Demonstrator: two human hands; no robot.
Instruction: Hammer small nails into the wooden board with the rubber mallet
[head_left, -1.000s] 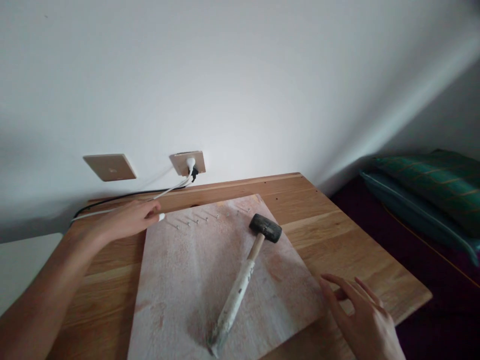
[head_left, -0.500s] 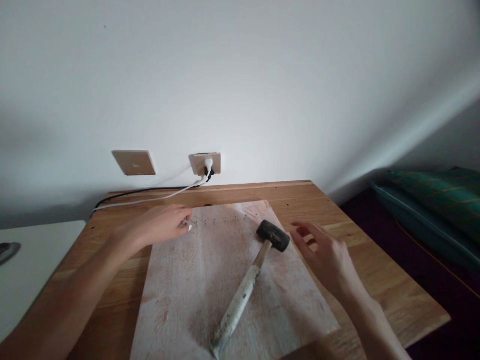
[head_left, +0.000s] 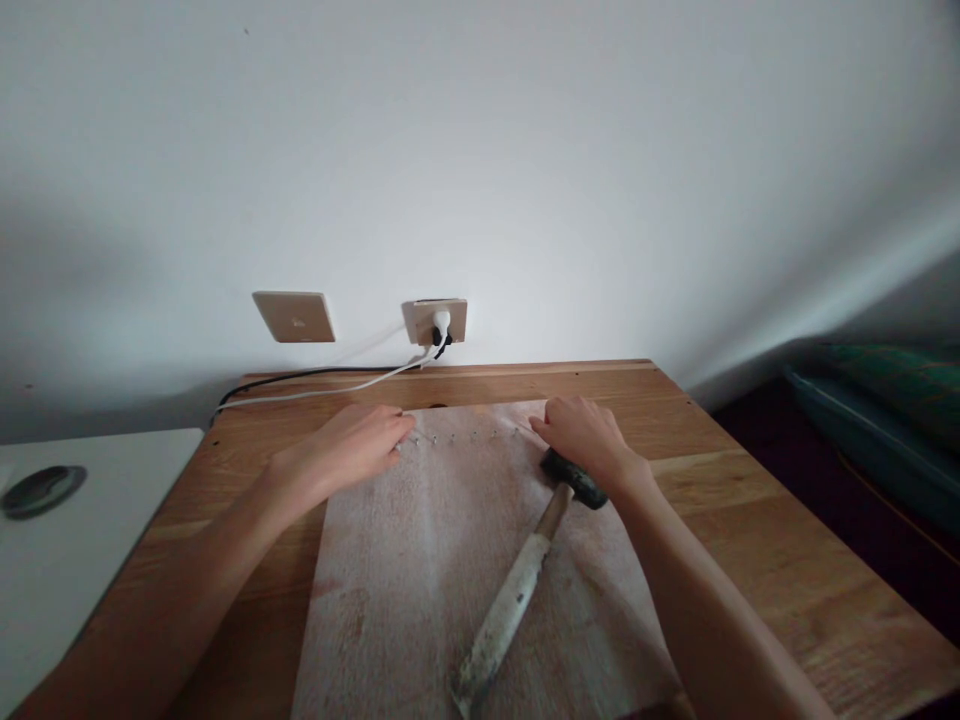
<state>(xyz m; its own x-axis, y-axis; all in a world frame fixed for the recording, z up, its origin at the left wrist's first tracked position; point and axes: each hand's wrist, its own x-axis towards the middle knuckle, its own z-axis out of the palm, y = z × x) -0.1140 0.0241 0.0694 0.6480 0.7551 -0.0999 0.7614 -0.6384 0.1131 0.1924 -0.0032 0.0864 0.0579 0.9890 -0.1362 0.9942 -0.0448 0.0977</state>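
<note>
A pale wall [head_left: 570, 180] is rising behind the wooden desk [head_left: 787, 540], whose far edge is running along it. Beyond the desk's left edge, a white surface [head_left: 97, 560] is showing.

The whitish board [head_left: 390, 590] is lying flat on the desk, its far edge sitting close to the desk's far edge. A mallet [head_left: 514, 590] is resting diagonally across it, the black head lying towards the board's far right corner and the handle pointing to the near edge.

The left hand [head_left: 360, 445] is covering the board's far left corner with fingers curling inward; whether they are gripping anything cannot be told. The right hand [head_left: 581, 430] is covering the far right corner, its fingers bending too, its grip likewise unclear. Its wrist is passing over the mallet's head, while the handle is lying between the two forearms.

Near the desk's far left corner, a white cable [head_left: 300, 397] is stretching to a wall socket [head_left: 424, 320].

Between the hands, small metal fasteners [head_left: 473, 435] are standing in a row along the board's far edge.
</note>
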